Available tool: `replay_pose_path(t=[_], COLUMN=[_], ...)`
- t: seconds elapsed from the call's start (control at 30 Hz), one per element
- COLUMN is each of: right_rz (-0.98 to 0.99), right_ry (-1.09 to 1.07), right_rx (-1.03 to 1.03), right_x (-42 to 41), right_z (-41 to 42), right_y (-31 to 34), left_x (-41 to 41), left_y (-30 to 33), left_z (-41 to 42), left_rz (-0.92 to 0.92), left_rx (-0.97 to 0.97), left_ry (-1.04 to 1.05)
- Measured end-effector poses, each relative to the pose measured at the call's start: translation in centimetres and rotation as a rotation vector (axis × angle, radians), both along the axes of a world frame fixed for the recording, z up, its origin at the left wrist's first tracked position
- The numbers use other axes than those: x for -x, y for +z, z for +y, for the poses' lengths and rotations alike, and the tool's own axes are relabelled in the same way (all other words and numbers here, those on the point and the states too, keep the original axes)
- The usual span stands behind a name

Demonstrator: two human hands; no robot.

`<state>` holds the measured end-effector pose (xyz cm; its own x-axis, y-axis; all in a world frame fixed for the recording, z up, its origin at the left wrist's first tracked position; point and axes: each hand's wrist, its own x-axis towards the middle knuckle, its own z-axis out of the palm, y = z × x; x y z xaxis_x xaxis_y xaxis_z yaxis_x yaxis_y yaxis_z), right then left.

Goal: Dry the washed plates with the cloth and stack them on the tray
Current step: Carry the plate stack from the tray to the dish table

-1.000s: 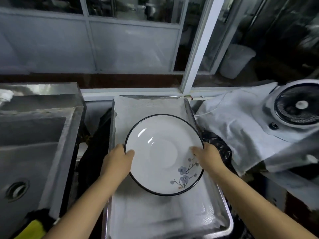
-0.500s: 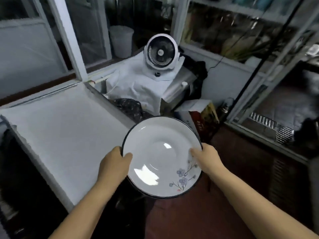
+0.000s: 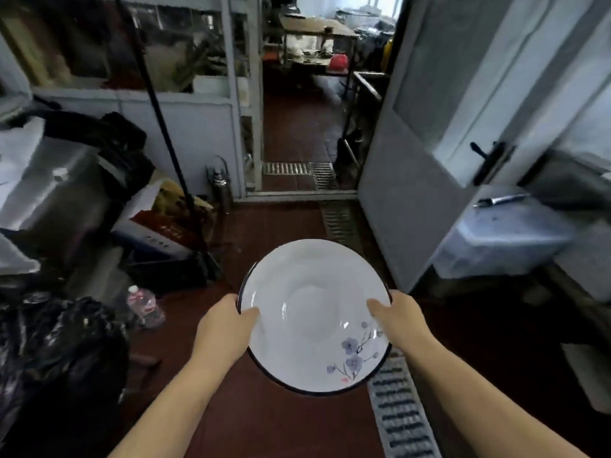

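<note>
Holding the white plate (image 3: 314,315) level in front of us over the dark red floor (image 3: 291,424), we are gripping its dark rim on both sides. Our left hand (image 3: 224,328) is clasping the left edge with the thumb lying on the inner face, and our right hand (image 3: 398,320) is doing likewise on the right edge, just above the blue flower sprig (image 3: 353,355). A floor drain grate (image 3: 401,414) is running beneath the plate's right side.

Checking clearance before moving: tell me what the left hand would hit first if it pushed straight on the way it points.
The left hand already grips the plate rim, thumb pointing right across it; straight on, it meets the plate itself.
</note>
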<state>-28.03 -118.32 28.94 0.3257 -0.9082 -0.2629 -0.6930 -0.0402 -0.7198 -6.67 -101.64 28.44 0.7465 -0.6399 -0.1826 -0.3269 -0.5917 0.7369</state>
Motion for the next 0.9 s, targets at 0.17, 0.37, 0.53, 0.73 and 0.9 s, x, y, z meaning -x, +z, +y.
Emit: replay_pose_path(t=[0.17, 0.37, 0.53, 0.73, 0.9], right_rz=[-0.012, -0.03, -0.048, -0.063, -0.074], right_ry=[-0.301, -0.652, -0.941, -1.209, -1.384], right_rx=[-0.001, 0.024, 0.028, 0.05, 0.051], right_x=[17.6, 34.7, 46.1, 57.0, 64.3], right_z=[-5.3, -7.1, -6.9, -8.7, -12.3], right_y=[0.0, 0.7, 0.5, 0.2, 0.7], left_x=[13.9, 29.3, 41.4, 54.6, 64.5], left_y=[0.1, 0.5, 0.5, 0.2, 0.1], left_z=[-11.5, -22.4, -29.9, -38.0, -45.2], left_rz=[0.017, -0.018, -0.019, -0.009, 0.039], left_rx=[0.006, -0.005, -0.02, 0.003, 0.033], left_ry=[-0.253, -0.572, -0.84, -1.114, -1.284])
